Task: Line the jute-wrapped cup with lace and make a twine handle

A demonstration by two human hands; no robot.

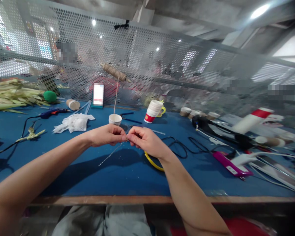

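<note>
My left hand (110,135) and my right hand (141,137) meet over the blue table, fingertips pinched close together. Between them runs a thin twisted wire (112,153), whose loose end slants down to the left. Both hands pinch it near its upper end; the exact grip is hidden by the fingers. Just behind my left hand stands a white paper cup (115,119), with twine (116,93) rising from it to a twine spool (114,72) on the mesh screen. Under my right wrist lies a yellow curved piece (153,163), partly covered.
Stacked paper cups (153,111) stand behind my right hand. A white cloth (75,122), glue gun (54,112) and dried husks (17,93) are on the left. Black cable (177,146) and a purple power strip (232,165) lie right. A perforated screen (142,59) closes the back.
</note>
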